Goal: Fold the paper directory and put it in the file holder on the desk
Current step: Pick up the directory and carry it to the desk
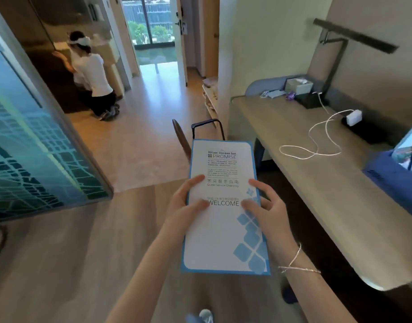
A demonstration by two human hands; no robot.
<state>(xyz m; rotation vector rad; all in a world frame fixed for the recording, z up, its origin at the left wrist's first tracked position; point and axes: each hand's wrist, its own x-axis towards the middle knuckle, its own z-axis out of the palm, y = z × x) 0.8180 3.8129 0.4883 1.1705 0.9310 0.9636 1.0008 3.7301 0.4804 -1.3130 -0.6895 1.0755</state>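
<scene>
The paper directory (223,234), a tall white sheet with a blue border and "WELCOME" printed on it, is held upright in front of me over the floor. My left hand (184,203) grips its left edge, thumb on the front. My right hand (267,210) grips its right edge the same way; a silver bracelet circles that wrist. The blue file holder (391,176) stands on the desk (328,173) at the far right, partly cut off by the frame, with a leaflet inside it.
A white charger with a looped cable (316,141), a tissue box (298,86) and a black desk lamp (335,66) are on the desk. A chair (200,134) stands ahead. A person (93,75) kneels at the far left near a cabinet. A glass panel (32,148) is on my left.
</scene>
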